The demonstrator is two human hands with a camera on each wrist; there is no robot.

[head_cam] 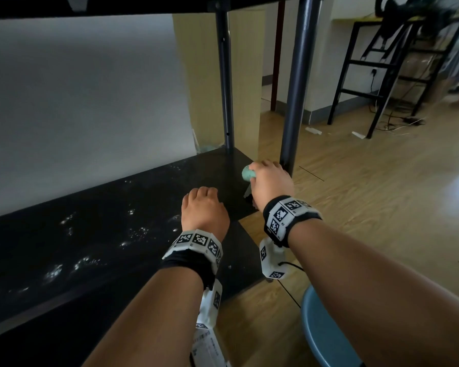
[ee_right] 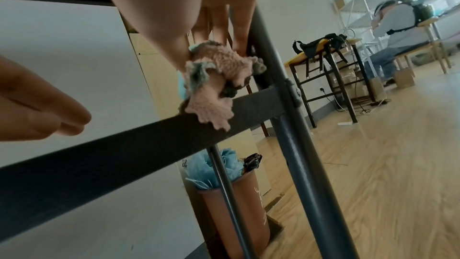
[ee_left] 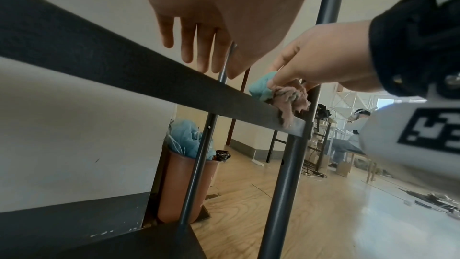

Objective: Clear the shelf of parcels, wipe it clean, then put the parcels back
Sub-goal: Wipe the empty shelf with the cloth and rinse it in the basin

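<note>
The dark shelf board (head_cam: 96, 234) carries no parcels and shows pale specks of dust or droplets. My right hand (head_cam: 269, 178) grips a bunched teal and pink cloth (head_cam: 248, 173) at the shelf's right front corner, beside the front post (head_cam: 293, 107). In the right wrist view the cloth (ee_right: 214, 84) hangs over the shelf's front rail (ee_right: 124, 145). My left hand (head_cam: 203, 207) hovers just above the shelf's front edge with fingers straight and relaxed, holding nothing; the left wrist view shows its fingers (ee_left: 191, 42) pointing down at the rail (ee_left: 112, 64). A labelled parcel (head_cam: 208, 345) lies under my left forearm.
A brown bin (ee_left: 181, 184) stuffed with blue material stands on the floor behind the rear post (head_cam: 224, 83). A blue stool (head_cam: 326, 329) sits at my lower right. Black-framed tables (head_cam: 376, 62) with cables stand further right. Another person (ee_right: 398, 32) sits at a far bench.
</note>
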